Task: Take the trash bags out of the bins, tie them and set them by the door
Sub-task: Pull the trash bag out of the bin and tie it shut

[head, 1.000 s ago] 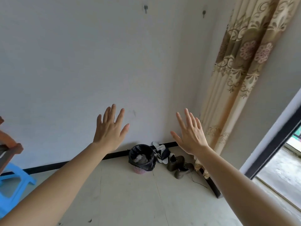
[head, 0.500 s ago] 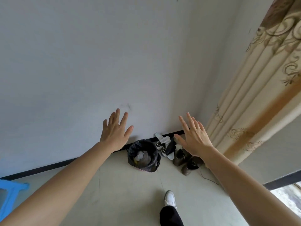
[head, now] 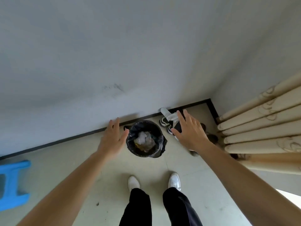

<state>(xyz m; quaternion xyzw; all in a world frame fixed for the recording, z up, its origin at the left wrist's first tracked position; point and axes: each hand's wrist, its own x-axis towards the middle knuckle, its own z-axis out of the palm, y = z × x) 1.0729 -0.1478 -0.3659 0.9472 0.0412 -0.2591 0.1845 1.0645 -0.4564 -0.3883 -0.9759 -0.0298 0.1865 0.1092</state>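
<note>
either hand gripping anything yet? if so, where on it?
Nothing held. The left hand and right hand are open with fingers spread, on either side of the round bin lined with a black plastic trash bag, not gripping its rim.

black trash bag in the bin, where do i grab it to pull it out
Probably best to grip the black trash bag by the edge folded over the bin's rim, coming from above with the left hand and right hand on opposite sides; both are open, flanking it, and the mouth faces upward.
</note>
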